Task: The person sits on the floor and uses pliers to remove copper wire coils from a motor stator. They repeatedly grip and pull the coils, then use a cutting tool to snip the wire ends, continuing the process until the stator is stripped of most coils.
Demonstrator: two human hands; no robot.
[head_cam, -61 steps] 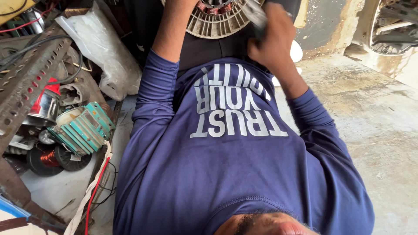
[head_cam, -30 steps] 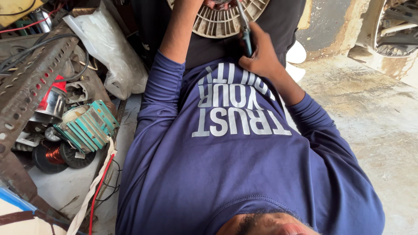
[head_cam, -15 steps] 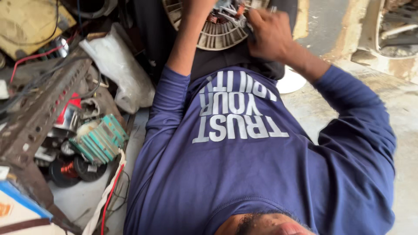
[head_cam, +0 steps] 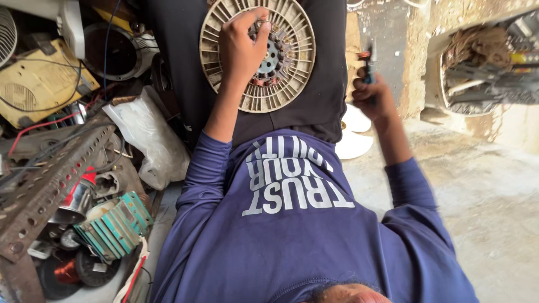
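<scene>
Two hands at work: the left hand [head_cam: 242,47] pinches the coil windings at the hub of a round ribbed fan motor [head_cam: 258,53] resting on the lap, far centre; the right hand [head_cam: 373,98] is closed around a small blue-handled tool [head_cam: 368,67], off to the right. Motor looks heavy and rigid, with brittle plastic ribs; the rim seems the safest hold.

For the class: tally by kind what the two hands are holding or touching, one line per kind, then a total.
Round slotted motor disc, under the left hand: 1
Small hand tool, gripped in the right hand: 1
Total: 2
</scene>
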